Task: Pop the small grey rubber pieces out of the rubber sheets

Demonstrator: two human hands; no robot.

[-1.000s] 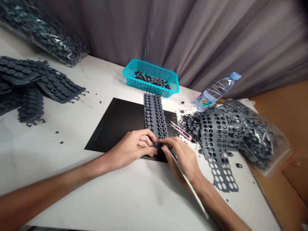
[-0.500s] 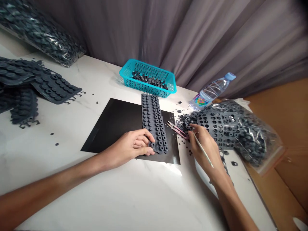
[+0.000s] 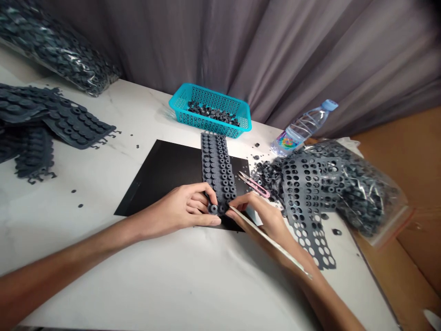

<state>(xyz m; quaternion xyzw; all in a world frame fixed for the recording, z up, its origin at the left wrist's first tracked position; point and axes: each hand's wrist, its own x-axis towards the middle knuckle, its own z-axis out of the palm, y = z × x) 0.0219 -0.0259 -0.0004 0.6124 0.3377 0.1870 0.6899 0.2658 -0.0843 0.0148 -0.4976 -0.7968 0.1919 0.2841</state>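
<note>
A dark grey rubber sheet (image 3: 215, 165) with rows of round moulded grommets lies over a black mat (image 3: 165, 174). At its near left corner my left hand (image 3: 193, 207) pinches the sheet between thumb and fingers. My right hand (image 3: 265, 220) has closed on a slim whitish stick-like tool (image 3: 268, 239), its fingertips at the sheet's near right corner. The tool's front tip is hidden by the fingers. Pink-handled thread snips (image 3: 255, 184) lie beyond the right hand, beside a pile of small grey rubber pieces (image 3: 268, 172).
A turquoise basket (image 3: 210, 124) holding grey pieces stands at the back. On the right are a punched-out sheet (image 3: 303, 197), a plastic bag of pieces (image 3: 372, 202) and a water bottle (image 3: 305, 128). More sheets (image 3: 76, 124) and a full bag (image 3: 58, 50) lie left.
My right hand has moved left from the pile of pieces to the sheet's near corner, carrying the tool. My left hand still grips the sheet, shifted slightly left.
</note>
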